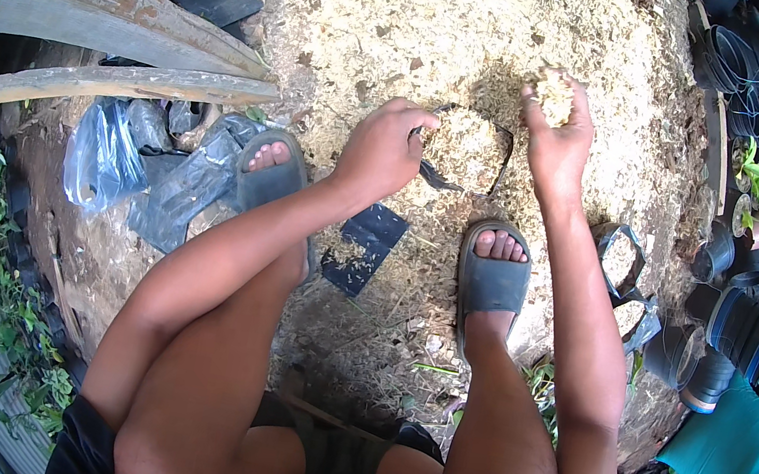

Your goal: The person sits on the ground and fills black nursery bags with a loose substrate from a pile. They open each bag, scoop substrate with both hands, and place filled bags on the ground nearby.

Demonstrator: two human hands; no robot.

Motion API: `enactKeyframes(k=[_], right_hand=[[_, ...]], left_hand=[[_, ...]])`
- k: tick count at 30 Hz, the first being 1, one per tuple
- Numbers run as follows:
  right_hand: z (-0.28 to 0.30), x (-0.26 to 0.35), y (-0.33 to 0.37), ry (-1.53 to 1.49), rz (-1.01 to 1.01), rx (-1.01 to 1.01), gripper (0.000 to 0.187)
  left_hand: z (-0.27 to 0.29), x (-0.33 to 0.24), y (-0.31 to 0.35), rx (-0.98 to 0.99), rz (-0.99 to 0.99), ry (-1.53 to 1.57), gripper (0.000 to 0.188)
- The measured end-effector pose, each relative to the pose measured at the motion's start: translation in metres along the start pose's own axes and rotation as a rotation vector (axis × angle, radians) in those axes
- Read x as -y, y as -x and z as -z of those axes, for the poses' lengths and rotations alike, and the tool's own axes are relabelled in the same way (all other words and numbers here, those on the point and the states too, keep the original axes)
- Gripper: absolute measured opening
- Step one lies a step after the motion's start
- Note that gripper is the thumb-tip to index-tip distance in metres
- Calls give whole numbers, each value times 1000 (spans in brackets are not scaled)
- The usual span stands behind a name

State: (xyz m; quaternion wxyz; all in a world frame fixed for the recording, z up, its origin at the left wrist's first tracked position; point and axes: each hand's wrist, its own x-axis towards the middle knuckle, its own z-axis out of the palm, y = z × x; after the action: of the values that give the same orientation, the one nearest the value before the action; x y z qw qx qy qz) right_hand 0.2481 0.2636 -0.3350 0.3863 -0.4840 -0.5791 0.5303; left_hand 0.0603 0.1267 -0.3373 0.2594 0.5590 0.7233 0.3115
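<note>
A black plastic bag [440,181] stands open-mouthed on the ground between and ahead of my feet, filled near its rim with pale, straw-coloured shavings [467,146]. My left hand [384,144] is closed at the bag's left rim, thumb and fingers pinching the plastic edge. To the right of the bag, my right hand [558,147] is raised, palm up, with its fingers curled round a handful of shavings [554,97]. The same shavings [408,19] cover the ground beyond the bag.
A flat black plastic piece [366,247] lies between my sandals. Clear and dark plastic bags [110,154] sit beside curved boards [124,14] at the left. Stacked black pots [745,322], a plank edge [716,144] and teal sheeting [730,451] line the right.
</note>
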Motion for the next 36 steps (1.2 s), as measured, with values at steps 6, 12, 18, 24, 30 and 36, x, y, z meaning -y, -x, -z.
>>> enactKeyframes(k=[6, 12, 18, 24, 30, 36], right_hand=[[-32, 24, 50, 599, 453, 322, 63], [-29, 27, 53, 683, 540, 345, 55], [18, -24, 17, 564, 292, 4, 62], [69, -105, 42, 1124, 122, 195, 109], [78, -125, 52, 1041, 390, 329, 90], [59, -133, 52, 824, 262, 38, 77]], left_hand=[[2, -6, -4, -3, 25, -111, 29], [2, -6, -7, 4, 33, -43, 34], [2, -6, -5, 38, 88, -46, 42], [2, -5, -3, 59, 149, 16, 39], [1, -1, -1, 32, 132, -4, 39], [0, 1, 2, 35, 133, 74, 40]])
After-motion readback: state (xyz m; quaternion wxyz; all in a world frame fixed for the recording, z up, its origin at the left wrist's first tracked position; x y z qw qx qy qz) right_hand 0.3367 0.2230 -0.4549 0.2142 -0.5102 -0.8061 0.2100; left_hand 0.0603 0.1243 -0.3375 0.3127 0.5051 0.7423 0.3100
